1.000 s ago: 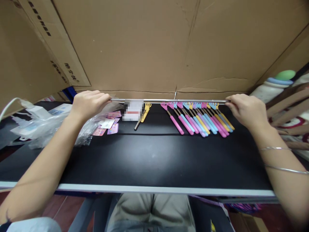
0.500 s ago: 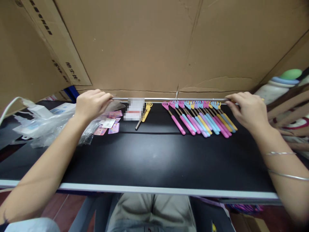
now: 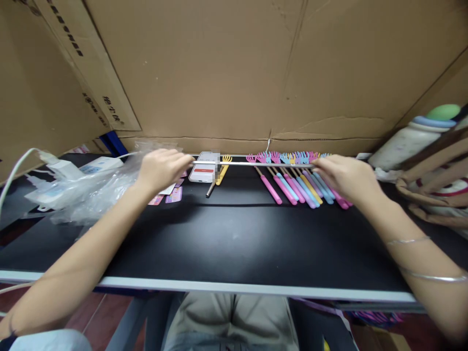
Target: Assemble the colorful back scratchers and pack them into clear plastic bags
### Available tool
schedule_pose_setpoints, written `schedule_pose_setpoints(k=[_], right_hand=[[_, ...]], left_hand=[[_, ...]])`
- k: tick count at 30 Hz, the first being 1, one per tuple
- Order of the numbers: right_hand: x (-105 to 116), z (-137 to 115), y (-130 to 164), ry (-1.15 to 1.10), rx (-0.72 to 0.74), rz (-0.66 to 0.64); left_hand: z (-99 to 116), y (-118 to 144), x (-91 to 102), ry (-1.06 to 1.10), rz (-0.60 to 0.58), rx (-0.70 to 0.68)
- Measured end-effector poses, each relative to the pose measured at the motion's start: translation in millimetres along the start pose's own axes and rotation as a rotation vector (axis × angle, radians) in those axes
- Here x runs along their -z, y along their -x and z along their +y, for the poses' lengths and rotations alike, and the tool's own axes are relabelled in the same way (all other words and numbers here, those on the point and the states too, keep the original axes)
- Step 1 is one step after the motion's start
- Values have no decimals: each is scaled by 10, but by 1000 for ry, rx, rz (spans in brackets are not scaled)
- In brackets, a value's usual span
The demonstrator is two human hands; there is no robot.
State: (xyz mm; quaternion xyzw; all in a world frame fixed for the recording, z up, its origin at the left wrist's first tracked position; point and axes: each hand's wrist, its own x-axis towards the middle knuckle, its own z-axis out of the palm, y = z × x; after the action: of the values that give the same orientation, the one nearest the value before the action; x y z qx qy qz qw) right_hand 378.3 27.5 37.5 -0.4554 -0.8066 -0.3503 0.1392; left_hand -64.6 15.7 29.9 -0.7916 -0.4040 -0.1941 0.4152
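A thin metal rod (image 3: pixel 252 164) stretches between my two hands above the back of the black table (image 3: pixel 234 239). My left hand (image 3: pixel 163 169) pinches its left end and my right hand (image 3: pixel 345 178) pinches its right end. Under the rod lies a row of several small back scratchers (image 3: pixel 292 178) with pink, blue and yellow handles and hand-shaped heads. My right hand covers the rightmost ones. A single yellow scratcher (image 3: pixel 222 170) lies apart, next to a white phone (image 3: pixel 204 173).
Clear plastic bags (image 3: pixel 80 192) and small pink cards (image 3: pixel 171 194) lie at the left, with a white charger and cable (image 3: pixel 54 165). Cardboard walls (image 3: pixel 234 68) close off the back. A bottle (image 3: pixel 409 139) and a woven basket (image 3: pixel 435 180) stand at the right.
Both hands have moved inward toward each other. The rod between them now looks much shorter and sits a little forward over the scratcher heads. The camera view has shifted slightly.
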Motion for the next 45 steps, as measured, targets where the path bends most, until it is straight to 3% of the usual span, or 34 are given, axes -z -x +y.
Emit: schedule_pose_setpoints(k=[2,6,13,19,25,34,45], right_hand=[[8,-207,-19,-84,108,-18],[34,-492,-43,-180,277,99],[152,-602,-65,-171,199,241],[180,-796,-59,-242,223,232],[145,-1068,-29,-302,358,123],[157,-1095,-46,-289,325,47],[226,-1030,-98,-249,348,101]], left_hand=[[237,-67,25,64,35,-65],[570,-147,93,133,84,-179],[664,-155,160,144,98,-115],[818,-182,213,178,110,-145],[1046,-195,187,281,71,-253],[1053,-221,191,264,71,-246],[934,-243,256,216,89,-264]])
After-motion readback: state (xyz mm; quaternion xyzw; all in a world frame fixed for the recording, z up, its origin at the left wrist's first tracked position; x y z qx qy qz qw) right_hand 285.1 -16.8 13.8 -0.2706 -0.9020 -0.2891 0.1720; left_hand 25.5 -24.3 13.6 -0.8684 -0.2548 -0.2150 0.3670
